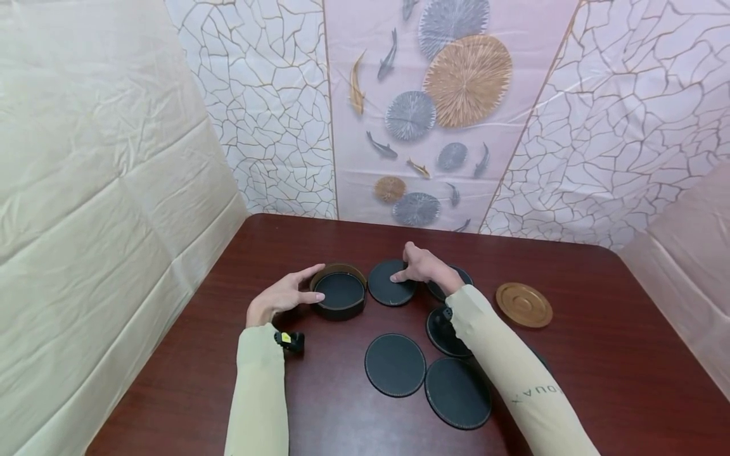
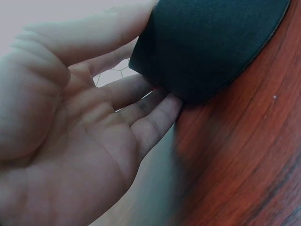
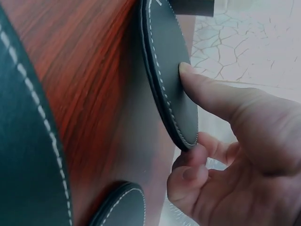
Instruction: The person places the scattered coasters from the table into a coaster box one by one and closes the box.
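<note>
A round black holder [image 1: 339, 314] with a tan inner wall stands at the middle back, and a black disc shows inside it. My left hand [image 1: 283, 294] holds its left side, thumb toward the front and fingers reaching behind. In the left wrist view, fingertips meet the holder's dark wall [image 2: 202, 47]. Just right of the holder is a round black coaster [image 1: 386, 290] with pale edge stitching. My right hand [image 1: 424, 265] pinches it at the edge, the thumb on its face and curled fingers at the rim, as the right wrist view shows of this coaster [image 3: 171, 61].
More black coasters lie about: one at front centre [image 1: 395, 365], another beside it [image 1: 457, 394], and others partly under the right forearm, including a glossy-looking one [image 1: 445, 335]. A tan round disc [image 1: 523, 305] with raised rings lies at right. A patterned cloth [image 1: 274, 114] hangs behind the table.
</note>
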### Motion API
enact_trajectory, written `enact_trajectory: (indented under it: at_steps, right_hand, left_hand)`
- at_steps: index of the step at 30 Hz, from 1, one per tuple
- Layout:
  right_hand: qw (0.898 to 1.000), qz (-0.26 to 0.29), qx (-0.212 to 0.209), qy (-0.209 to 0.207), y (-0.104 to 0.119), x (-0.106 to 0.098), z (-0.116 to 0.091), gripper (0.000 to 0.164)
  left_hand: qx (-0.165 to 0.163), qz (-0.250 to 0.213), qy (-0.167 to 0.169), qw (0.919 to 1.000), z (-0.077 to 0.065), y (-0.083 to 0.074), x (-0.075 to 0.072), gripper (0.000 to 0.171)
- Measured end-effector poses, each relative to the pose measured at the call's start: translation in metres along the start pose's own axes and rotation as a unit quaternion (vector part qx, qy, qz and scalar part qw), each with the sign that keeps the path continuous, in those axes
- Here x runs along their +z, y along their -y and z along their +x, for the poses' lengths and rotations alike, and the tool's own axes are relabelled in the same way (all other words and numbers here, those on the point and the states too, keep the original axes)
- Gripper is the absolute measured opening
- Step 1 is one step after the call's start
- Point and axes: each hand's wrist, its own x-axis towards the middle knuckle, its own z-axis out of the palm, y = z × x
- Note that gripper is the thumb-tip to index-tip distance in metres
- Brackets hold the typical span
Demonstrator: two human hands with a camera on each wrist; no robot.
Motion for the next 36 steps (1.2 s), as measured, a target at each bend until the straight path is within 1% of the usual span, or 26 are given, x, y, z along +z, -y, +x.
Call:
enact_trajectory:
  at_steps: [3,7,11,15,16,20,26,32,36]
  right_hand:
    - [1.000,-0.002,-0.021,-0.020,0.003,0.000,-0.002,0.056]
    - [0.998,-0.018,-0.053,-0.037,0.006,0.000,-0.007,0.053]
    - [0.995,-0.026,-0.080,-0.052,0.010,-0.002,-0.014,0.047]
    - [0.994,-0.016,-0.085,-0.060,0.014,-0.003,-0.021,0.044]
    - [0.994,-0.013,-0.085,-0.060,0.014,-0.004,-0.023,0.045]
    - [0.994,-0.002,-0.087,-0.065,0.016,-0.004,-0.032,0.046]
    - [0.990,0.016,-0.118,-0.073,0.019,-0.006,-0.044,0.046]
    - [0.985,0.029,-0.141,-0.098,0.020,-0.008,-0.055,0.043]
    - [0.983,0.069,-0.136,-0.100,0.019,-0.010,-0.061,0.041]
  left_hand:
    - [0.003,0.000,-0.002,1.0000,0.000,0.000,0.000,0.075]
    - [0.002,-0.002,-0.004,1.0000,-0.001,0.000,-0.001,0.075]
    - [0.004,-0.011,0.001,0.9999,-0.001,0.001,-0.002,0.079]
    - [0.012,-0.025,0.008,0.9996,-0.001,0.001,-0.001,0.083]
    - [0.010,-0.029,0.010,0.9995,-0.004,-0.002,-0.001,0.083]
    - [0.007,-0.038,0.011,0.9992,-0.003,-0.003,-0.001,0.082]
    - [0.014,-0.033,0.009,0.9993,0.000,0.002,-0.001,0.082]
    - [0.017,-0.038,0.010,0.9991,0.000,0.004,-0.001,0.082]
    - [0.015,-0.036,0.011,0.9992,0.001,0.003,-0.001,0.081]
